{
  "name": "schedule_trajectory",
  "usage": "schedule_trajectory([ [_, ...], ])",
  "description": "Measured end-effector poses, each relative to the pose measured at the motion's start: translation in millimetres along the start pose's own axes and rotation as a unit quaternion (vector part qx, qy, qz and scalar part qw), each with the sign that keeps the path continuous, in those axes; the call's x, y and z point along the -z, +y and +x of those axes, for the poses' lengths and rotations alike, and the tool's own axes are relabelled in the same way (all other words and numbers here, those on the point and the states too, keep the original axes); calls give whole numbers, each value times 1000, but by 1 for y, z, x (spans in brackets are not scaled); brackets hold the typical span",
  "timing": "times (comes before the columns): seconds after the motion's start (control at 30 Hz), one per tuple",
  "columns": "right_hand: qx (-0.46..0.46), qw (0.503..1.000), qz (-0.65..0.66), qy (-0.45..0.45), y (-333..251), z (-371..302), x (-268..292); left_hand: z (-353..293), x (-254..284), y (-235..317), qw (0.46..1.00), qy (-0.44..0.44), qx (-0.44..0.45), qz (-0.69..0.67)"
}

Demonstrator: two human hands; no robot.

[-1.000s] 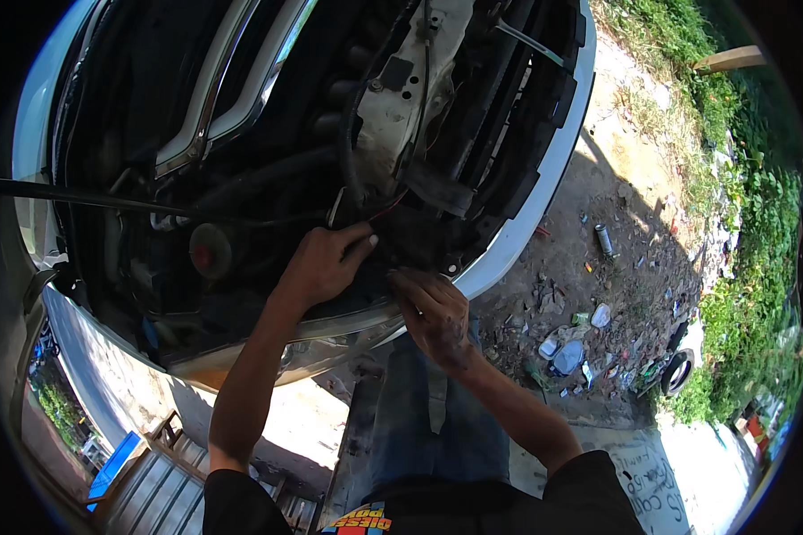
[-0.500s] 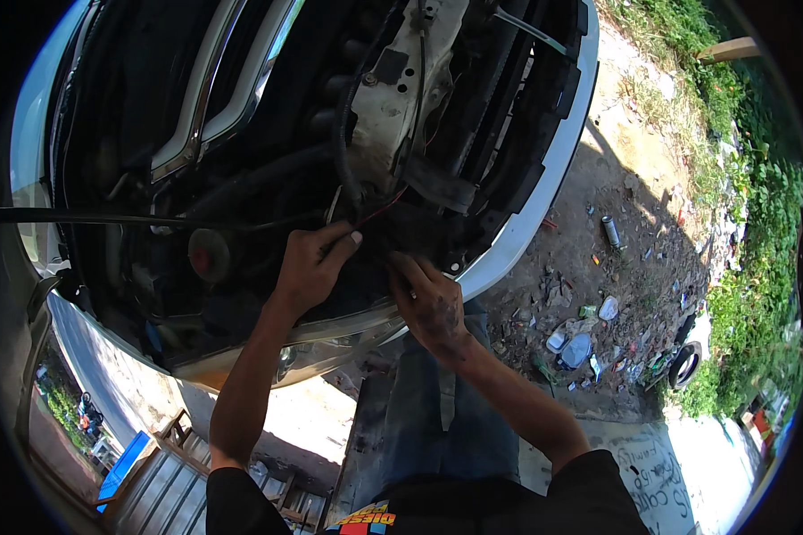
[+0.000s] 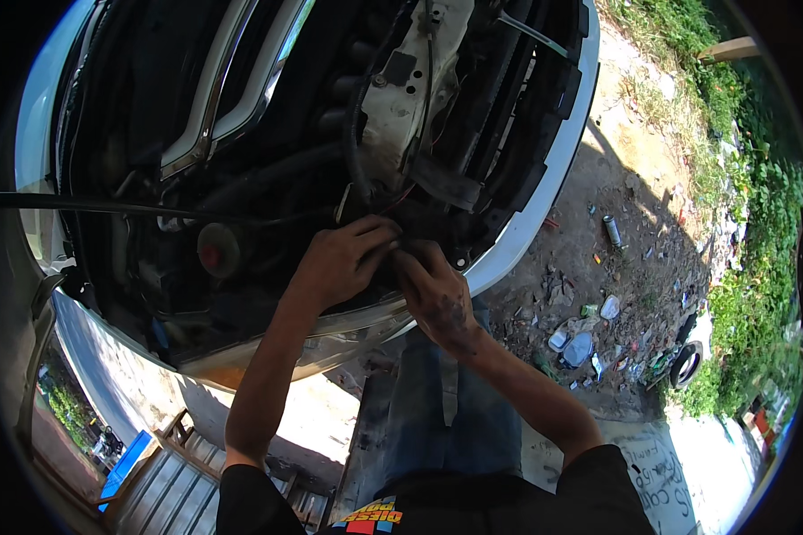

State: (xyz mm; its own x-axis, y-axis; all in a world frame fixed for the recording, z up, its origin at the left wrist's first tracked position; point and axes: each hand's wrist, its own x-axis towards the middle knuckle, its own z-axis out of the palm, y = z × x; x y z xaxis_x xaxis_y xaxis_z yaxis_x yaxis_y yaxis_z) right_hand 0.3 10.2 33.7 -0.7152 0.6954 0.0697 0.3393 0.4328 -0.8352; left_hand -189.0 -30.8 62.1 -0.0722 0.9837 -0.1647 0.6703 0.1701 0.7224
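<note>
Inside the open engine bay, both my hands meet behind the headlight (image 3: 330, 343), fingertips almost touching. My left hand (image 3: 343, 259) is closed in a pinch at the lower end of a thin red wire (image 3: 403, 198). Soot-like smudges mark the back of my right hand (image 3: 435, 290); its fingers are curled inward next to the left fingertips, and shadow hides what is in them. A pale metal panel (image 3: 393, 125) with holes and a black cable along it lies just beyond my hands.
A black rod (image 3: 152, 207) crosses the bay on the left. The white bumper edge (image 3: 531, 227) curves along the right. Litter, a metal can (image 3: 612, 232) and a tyre (image 3: 685, 366) lie on the dirt ground. A slatted metal bench (image 3: 174, 490) stands at lower left.
My left hand has moved right and slightly down, its fingers now against those of my right hand. The right hand has shifted a little to the right. The view has shifted slightly.
</note>
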Motion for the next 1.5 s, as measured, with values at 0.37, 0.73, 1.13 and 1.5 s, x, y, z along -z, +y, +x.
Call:
schedule_trajectory([
  [0.37, 265, 945, -163, -101, 19, 36, 39, 3, -4, -12, 998, -61, -4, -20],
  [0.73, 132, 990, -38, -11, 11, -9, 0, 4, -1, -4, 982, -61, 152, -98],
  [1.13, -231, 955, 182, 18, -21, 23, -12, 4, -5, -11, 985, -25, 151, -84],
  [1.5, -377, 904, 195, 55, -21, 31, -8, 3, -6, -23, 991, -75, 96, -64],
])
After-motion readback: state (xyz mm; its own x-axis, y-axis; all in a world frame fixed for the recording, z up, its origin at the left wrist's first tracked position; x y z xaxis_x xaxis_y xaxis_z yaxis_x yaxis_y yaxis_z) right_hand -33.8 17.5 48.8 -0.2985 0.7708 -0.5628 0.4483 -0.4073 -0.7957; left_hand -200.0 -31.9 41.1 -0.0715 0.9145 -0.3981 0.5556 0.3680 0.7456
